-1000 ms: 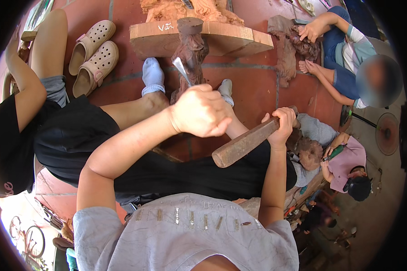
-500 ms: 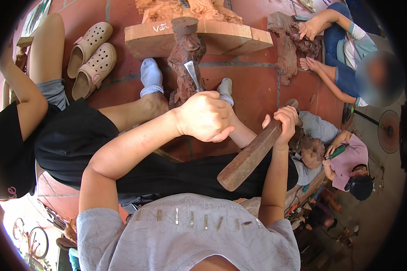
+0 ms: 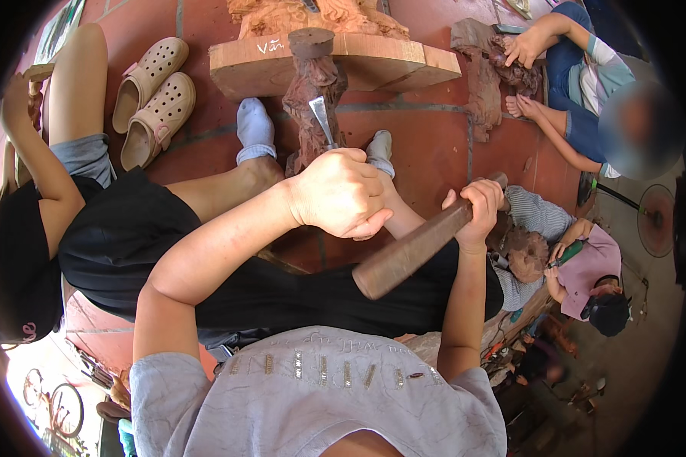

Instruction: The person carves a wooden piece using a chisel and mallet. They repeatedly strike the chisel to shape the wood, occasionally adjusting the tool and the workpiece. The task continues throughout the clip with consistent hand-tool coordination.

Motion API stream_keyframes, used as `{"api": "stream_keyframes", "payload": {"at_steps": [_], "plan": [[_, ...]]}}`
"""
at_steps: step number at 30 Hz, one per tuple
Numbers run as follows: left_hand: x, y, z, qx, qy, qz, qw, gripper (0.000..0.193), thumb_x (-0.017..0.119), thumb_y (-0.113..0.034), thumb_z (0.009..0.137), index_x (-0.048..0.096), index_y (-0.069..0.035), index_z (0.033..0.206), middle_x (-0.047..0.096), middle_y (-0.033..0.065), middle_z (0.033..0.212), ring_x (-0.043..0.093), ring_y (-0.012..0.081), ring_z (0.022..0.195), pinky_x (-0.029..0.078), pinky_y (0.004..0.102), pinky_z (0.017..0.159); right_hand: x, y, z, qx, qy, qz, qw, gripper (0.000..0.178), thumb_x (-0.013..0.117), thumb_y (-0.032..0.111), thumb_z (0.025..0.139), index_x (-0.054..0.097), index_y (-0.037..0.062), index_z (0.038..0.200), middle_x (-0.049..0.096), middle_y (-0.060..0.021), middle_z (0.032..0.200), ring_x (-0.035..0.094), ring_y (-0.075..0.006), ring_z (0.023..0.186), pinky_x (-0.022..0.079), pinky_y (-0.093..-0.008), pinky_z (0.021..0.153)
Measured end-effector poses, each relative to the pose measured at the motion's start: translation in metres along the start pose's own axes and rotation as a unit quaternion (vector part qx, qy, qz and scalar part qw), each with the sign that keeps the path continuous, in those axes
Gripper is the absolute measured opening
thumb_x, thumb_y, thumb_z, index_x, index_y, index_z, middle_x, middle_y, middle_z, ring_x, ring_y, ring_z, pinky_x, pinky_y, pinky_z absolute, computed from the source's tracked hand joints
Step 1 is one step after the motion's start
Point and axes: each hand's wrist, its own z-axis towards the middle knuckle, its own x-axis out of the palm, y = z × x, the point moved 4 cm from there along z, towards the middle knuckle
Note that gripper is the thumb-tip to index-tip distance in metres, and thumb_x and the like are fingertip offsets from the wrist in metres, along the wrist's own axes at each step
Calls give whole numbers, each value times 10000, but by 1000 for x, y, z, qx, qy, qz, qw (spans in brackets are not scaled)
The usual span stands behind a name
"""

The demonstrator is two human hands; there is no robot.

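My left hand [image 3: 339, 194] is closed in a fist around a chisel, its handle hidden by the fingers. The metal chisel blade [image 3: 320, 114] sticks out past the fist, over a dark reddish-brown wood carving [image 3: 310, 76] that stands between my feet. Whether the blade's edge touches the wood I cannot tell. In my right hand [image 3: 478, 213] is a wooden mallet, a thick brown bar [image 3: 411, 255] gripped near its far end. Its wide end points down and left, below my left fist and apart from the chisel.
Behind the carving rests a thick pale wooden slab [image 3: 381, 65] under an orange carved piece [image 3: 320, 17]. Beige clogs [image 3: 156, 107] lie on the tiled floor to the left. People work close by on both sides; one at the upper right handles another dark carving [image 3: 476, 76].
The mallet's wide end has swung slightly left and up, nearer my left fist. The chisel has shifted a little, its blade now more upright. The neighbour's arm at left has moved.
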Motion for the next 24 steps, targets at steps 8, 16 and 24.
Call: {"api": "stream_keyframes", "payload": {"at_steps": [8,16,24], "plan": [[-9,4,5,0,-4,2,1000,278,664,-235,818,550,-137,584,503,4,591,516,200,544,399,342,552,2,2,1,5,2,0,1000,297,768,38,648,565,68,863,591,-105,865,601,-310,845,468,-458,859],[-21,6,2,-54,-29,101,993,269,678,-237,814,541,-132,607,485,12,591,511,201,530,401,332,530,0,4,1,31,18,-34,999,310,771,28,632,566,77,860,588,-98,862,600,-306,841,461,-449,856],[2,-6,10,-12,2,3,1000,302,698,-271,806,516,-134,608,491,13,622,522,200,553,418,331,536,4,3,2,31,5,-3,1000,310,775,28,632,562,70,853,580,-100,859,591,-308,829,469,-442,829]]}}
